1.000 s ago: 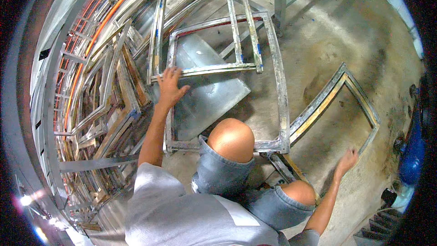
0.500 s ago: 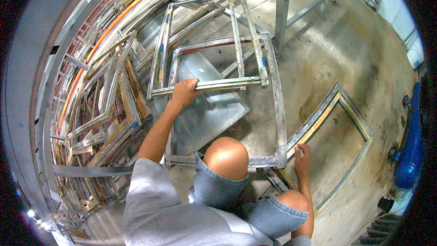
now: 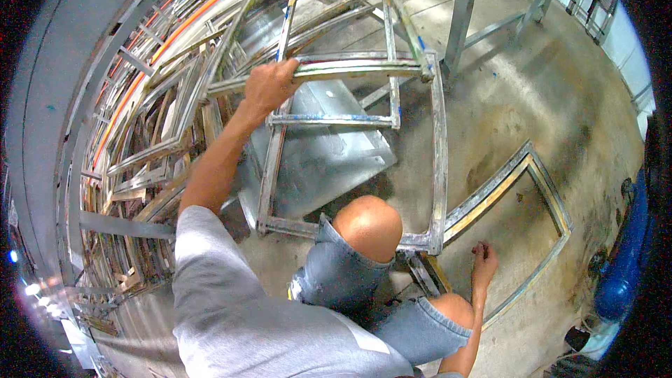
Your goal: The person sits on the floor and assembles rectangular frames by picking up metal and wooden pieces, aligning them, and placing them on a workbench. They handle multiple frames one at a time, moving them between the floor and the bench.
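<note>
My left hand [image 3: 271, 84] is wrapped round the near rail of a worn rectangular frame [image 3: 357, 71], which is raised and tilted. Beneath it lies a smaller frame [image 3: 336, 121] with blue marks, over a larger grey frame [image 3: 439, 161] in front of my knees. A shiny metal sheet [image 3: 322, 168] shows through the larger frame. To the right, my right hand [image 3: 484, 262] hangs over the opening of another frame [image 3: 549, 185], its fingers pinched together. What they hold, if anything, is too small to make out.
Many stained frames [image 3: 161, 140] are stacked along the left side beside a metal rack [image 3: 126, 225]. A steel post [image 3: 462, 14] rises from the floor beyond the frames. At the far right stands a blue tank [image 3: 619, 266].
My left hand has lifted the top frame's near rail away from the smaller frame, which now shows separately below. My right hand has drawn slightly away from the right-hand frame's rail. The view has shifted.
</note>
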A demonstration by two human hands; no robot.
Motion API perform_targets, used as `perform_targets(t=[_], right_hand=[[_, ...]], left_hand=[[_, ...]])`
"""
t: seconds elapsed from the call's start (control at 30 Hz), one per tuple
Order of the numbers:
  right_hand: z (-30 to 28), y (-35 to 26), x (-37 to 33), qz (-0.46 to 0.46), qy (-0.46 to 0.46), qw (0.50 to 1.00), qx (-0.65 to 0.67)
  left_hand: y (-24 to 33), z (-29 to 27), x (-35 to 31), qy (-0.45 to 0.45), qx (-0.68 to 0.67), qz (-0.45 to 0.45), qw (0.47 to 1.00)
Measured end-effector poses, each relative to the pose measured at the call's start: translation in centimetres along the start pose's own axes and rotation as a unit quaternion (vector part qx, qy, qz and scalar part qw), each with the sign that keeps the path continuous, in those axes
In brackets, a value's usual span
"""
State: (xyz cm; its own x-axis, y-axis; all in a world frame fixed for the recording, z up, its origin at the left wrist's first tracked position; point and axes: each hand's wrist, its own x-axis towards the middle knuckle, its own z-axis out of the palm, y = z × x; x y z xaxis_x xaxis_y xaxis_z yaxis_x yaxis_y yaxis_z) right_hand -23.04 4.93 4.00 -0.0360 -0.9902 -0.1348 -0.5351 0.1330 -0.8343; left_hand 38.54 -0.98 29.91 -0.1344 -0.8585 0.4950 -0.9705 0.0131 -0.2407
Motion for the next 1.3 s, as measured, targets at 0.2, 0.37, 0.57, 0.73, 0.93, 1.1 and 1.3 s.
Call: perform_targets(t=[0.2,0.37,0.57,0.73,0.93,1.1,1.3], right_hand=[[-2.7,-7.0,4.8,-0.196,0.069,0.968,-0.138],[-4.5,-31.1,4.0,-0.563,0.209,0.784,-0.155],[0.3,-37.3,4.4,-0.561,0.013,0.776,-0.289],[0.2,-32.9,5.1,-0.559,0.125,0.789,-0.223],[-4.6,-17.5,11.8,-0.419,0.356,0.833,-0.062],[-13.7,-5.0,8.5,-0.258,0.325,0.903,0.108],[-20.8,-0.2,-4.9,-0.163,0.372,0.823,0.397]], left_hand=[[6.1,-7.7,2.4,-0.056,0.0,-0.054,0.997],[11.9,-11.1,3.9,-0.102,-0.024,-0.01,0.994],[20.2,-15.4,3.0,-0.172,-0.048,0.027,0.984],[25.6,-14.7,1.4,0.0,-0.122,0.092,0.988],[33.3,-17.1,0.0,0.185,-0.361,0.479,0.779],[32.8,-9.9,2.1,0.083,-0.46,0.429,0.773],[24.5,1.6,5.1,-0.27,-0.442,0.204,0.831]])
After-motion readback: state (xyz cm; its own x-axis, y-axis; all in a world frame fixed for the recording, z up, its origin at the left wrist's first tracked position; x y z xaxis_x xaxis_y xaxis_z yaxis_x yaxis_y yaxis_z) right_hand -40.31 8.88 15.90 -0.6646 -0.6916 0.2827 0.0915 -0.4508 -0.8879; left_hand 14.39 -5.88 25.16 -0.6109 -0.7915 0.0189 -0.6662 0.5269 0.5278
